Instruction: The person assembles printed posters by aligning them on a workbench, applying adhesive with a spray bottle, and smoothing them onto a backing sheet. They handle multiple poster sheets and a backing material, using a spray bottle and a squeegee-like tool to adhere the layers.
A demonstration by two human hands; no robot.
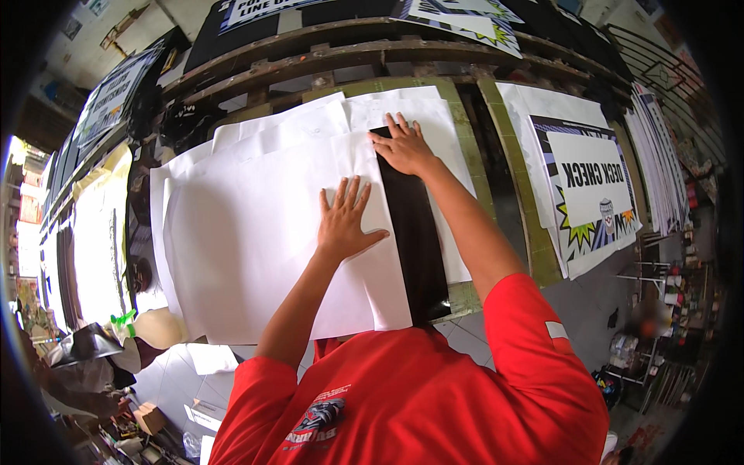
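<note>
A large white paper sheet [263,225] covers much of the worktop in front of me. My left hand [345,225] lies flat on it with its fingers spread, near the sheet's right side. Beside the sheet's right edge runs a glossy black strip [418,232]. At the strip's far end my right hand [401,145] rests with fingers apart, over the sheet's upper right corner and the black strip. More white sheets [418,108] lie underneath and stick out at the far side and to the right. Neither hand grips anything.
Printed posters [593,174] lie on a green board to the right. A stack of sheets [659,159] stands beyond them. Wooden slats [341,58] run behind the worktop, with more posters past them. A spray bottle [159,327] sits at the lower left.
</note>
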